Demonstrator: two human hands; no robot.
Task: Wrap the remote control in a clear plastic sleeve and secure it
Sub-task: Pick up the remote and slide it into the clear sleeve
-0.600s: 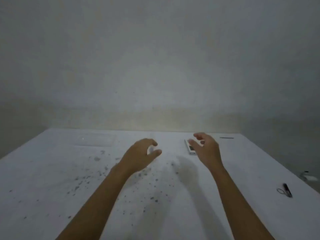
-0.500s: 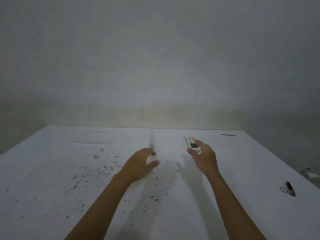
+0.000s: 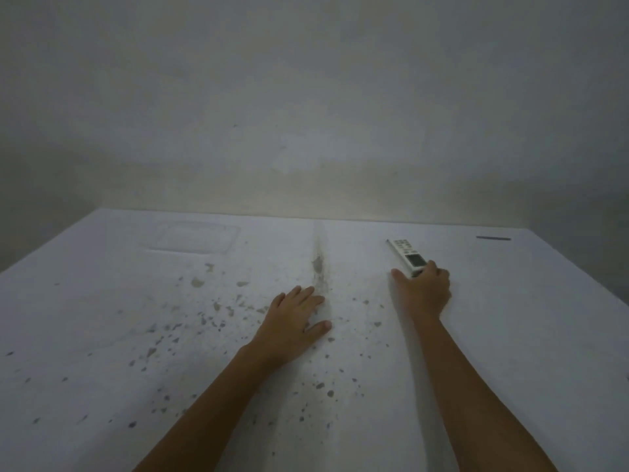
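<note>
A white remote control [image 3: 407, 255] with a small screen and rows of buttons lies on the white table, pointing away from me. My right hand [image 3: 423, 292] is closed around its near end, which the fingers hide. A clear plastic sleeve [image 3: 195, 236] lies flat at the far left of the table, barely visible against the surface. My left hand [image 3: 294, 320] rests palm down on the table near the middle, fingers spread, holding nothing.
The white table [image 3: 102, 318] is speckled with dark chips and has a stained seam [image 3: 319, 267] running down its middle. A thin dark stick [image 3: 493, 238] lies at the far right corner. A plain wall stands behind the table.
My right hand has closed on the remote's near end and brought it down toward the table. My left hand dropped flat onto the table. The view tilted, and the scissors at right left the frame.
</note>
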